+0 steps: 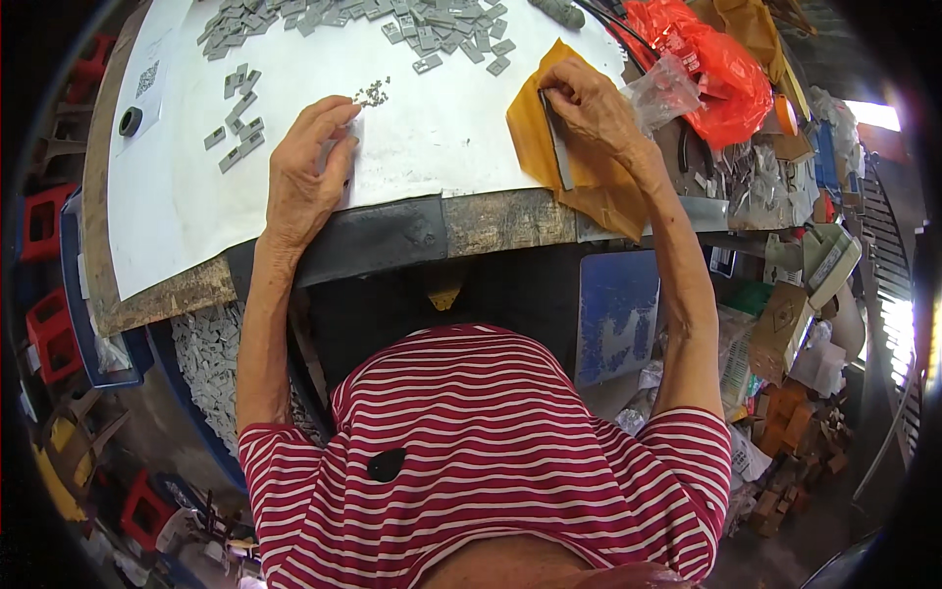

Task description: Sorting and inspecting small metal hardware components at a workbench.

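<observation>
My left hand point(312, 177) rests near the table's front edge with thumb and fingers curled together. A bit of grey shows between them, but I cannot make out what it is. Just beyond its fingertips lies a small heap of tiny dark parts point(373, 93). In my right hand point(594, 110) a thin, dark grey strip point(559, 147) is gripped near its upper end, slanting down toward the table edge. Beneath that hand spreads a yellow-orange paper sheet or envelope point(530, 123). Several grey rectangular pieces point(235, 128) lie left of my left hand.
A large pile of grey pieces point(432, 29) covers the far side of the white-topped table point(422, 147). A black tape roll point(130, 121) sits at the left. Red plastic bags point(726, 79) and clutter crowd the right. A bin of grey pieces point(208, 353) stands below, left.
</observation>
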`<act>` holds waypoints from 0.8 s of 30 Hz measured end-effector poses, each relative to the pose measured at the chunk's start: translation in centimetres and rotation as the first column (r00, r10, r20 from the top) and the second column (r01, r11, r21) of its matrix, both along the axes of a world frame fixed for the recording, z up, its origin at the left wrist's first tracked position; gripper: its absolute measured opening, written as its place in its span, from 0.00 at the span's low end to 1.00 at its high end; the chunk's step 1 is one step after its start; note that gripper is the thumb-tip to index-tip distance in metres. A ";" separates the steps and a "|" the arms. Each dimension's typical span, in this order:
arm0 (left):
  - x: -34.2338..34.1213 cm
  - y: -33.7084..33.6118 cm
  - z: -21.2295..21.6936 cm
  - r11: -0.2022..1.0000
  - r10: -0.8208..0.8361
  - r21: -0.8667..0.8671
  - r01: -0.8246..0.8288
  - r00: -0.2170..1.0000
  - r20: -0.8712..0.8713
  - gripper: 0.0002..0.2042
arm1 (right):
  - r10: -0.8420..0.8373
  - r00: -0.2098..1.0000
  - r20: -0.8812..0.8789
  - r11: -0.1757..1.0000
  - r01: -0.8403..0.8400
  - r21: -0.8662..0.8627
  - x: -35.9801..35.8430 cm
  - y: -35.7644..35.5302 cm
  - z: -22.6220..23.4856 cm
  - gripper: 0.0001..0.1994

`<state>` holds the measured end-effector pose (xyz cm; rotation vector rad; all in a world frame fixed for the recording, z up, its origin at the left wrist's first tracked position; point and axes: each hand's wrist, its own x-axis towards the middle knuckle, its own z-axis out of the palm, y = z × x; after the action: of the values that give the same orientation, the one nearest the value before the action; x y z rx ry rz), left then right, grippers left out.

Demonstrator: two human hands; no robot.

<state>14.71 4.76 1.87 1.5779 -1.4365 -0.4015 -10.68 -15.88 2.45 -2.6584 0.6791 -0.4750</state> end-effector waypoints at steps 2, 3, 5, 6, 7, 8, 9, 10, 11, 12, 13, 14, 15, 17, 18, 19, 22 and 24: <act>0.0 0.0 -0.1 1.000 0.007 -0.020 -0.006 0.999 0.031 0.14 | -0.006 1.000 0.002 0.999 0.006 0.045 0.1 0.1 0.3 0.05; 0.1 0.0 -0.1 1.000 0.006 -0.022 -0.005 0.999 0.033 0.14 | -0.007 1.000 0.002 0.998 0.007 0.067 0.1 0.3 0.5 0.05; 0.2 0.0 -0.2 0.999 0.019 -0.029 -0.018 0.999 0.030 0.13 | -0.008 1.000 0.003 0.996 0.008 0.089 0.1 0.2 0.5 0.05; 0.1 0.0 -0.1 0.999 0.018 -0.030 -0.017 0.999 0.032 0.13 | 0.009 1.000 -0.001 0.998 -0.009 0.054 0.0 0.0 0.4 0.05; 0.1 0.0 -0.1 1.000 0.018 -0.026 -0.017 0.999 0.037 0.13 | 0.026 1.000 -0.007 0.999 -0.026 0.019 -0.1 -0.1 0.4 0.05; 0.0 0.0 0.0 1.000 0.017 -0.023 -0.016 0.999 0.043 0.13 | 0.025 1.000 -0.005 1.000 -0.025 0.019 -0.1 -0.2 0.3 0.05; 0.1 0.0 -0.1 1.000 0.018 -0.023 -0.017 0.999 0.044 0.13 | 0.039 0.999 -0.012 0.999 -0.039 -0.006 -0.1 -0.2 0.3 0.05; 0.1 0.0 -0.2 0.999 0.017 -0.031 -0.016 0.999 0.044 0.12 | 0.053 0.998 -0.018 0.998 -0.053 -0.030 -0.1 -0.3 0.3 0.05; 0.2 0.0 -0.2 0.999 0.017 -0.039 -0.015 0.999 0.043 0.12 | 0.054 0.998 -0.017 0.998 -0.055 -0.030 -0.1 -0.2 0.4 0.05; 0.2 0.0 -0.3 0.999 0.017 -0.039 -0.015 0.999 0.043 0.12 | 0.052 0.999 -0.015 0.998 -0.053 -0.030 -0.1 -0.1 0.4 0.05; 0.2 0.0 -0.3 0.999 0.013 -0.040 -0.011 0.999 0.041 0.12 | 0.051 0.999 -0.013 0.998 -0.051 -0.029 -0.1 -0.1 0.4 0.05; 0.2 -0.1 -0.3 0.999 0.009 -0.041 -0.007 0.999 0.038 0.11 | 0.051 0.999 -0.013 0.998 -0.051 -0.029 -0.1 -0.1 0.4 0.05; 0.2 -0.1 -0.3 0.999 0.009 -0.041 -0.008 0.999 0.038 0.11 | 0.045 0.999 -0.011 0.999 -0.045 -0.017 -0.2 -0.1 0.3 0.05; 0.2 -0.2 -0.4 0.998 0.009 -0.057 -0.005 0.998 0.058 0.11 | 0.039 0.999 -0.011 0.999 -0.039 -0.004 -0.3 -0.1 0.4 0.05; 0.2 -0.1 -0.4 0.998 0.011 -0.056 -0.008 0.998 0.058 0.11 | 0.046 0.999 -0.016 0.999 -0.047 -0.020 -0.2 -0.1 0.4 0.05; 0.2 -0.1 -0.3 0.999 0.014 -0.044 -0.012 0.999 0.051 0.10 | 0.054 0.998 -0.021 0.998 -0.055 -0.036 -0.1 -0.1 0.3 0.05; 0.2 0.0 -0.3 0.999 0.015 -0.036 -0.014 0.999 0.045 0.09 | 0.048 0.999 -0.020 0.998 -0.049 -0.039 -0.1 -0.2 0.1 0.06; 0.2 -0.1 -0.4 0.999 0.014 -0.039 -0.012 0.999 0.047 0.09 | 0.043 0.999 -0.032 0.995 -0.046 -0.085 -0.4 -0.3 -0.1 0.05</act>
<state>14.96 4.66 1.48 1.5739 -1.4605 -0.3284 -11.04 -16.15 2.39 -2.7600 0.6198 -0.4617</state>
